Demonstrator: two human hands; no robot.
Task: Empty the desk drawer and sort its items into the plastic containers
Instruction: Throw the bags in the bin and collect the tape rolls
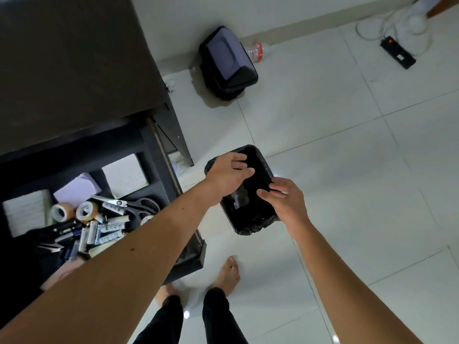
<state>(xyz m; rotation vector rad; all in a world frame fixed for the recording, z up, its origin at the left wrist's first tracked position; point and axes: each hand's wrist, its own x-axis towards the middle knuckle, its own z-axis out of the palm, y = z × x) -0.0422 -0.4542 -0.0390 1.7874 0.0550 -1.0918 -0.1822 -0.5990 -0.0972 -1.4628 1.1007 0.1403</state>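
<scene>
While both arms reach over the small black-lined bin (248, 194) on the floor right of the open drawer (82, 214), I see my left hand (227, 178) and right hand (285, 198) with fingers loosely spread, holding nothing. Batteries (104, 232), tape rolls (74, 211), scissors (134, 204) lie in the drawer.

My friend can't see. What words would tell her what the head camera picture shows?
A person's left hand and right hand hover with relaxed fingers over a small black-lined bin on a white tiled floor. To the left, an open desk drawer holds batteries, tape rolls and scissors.
</scene>
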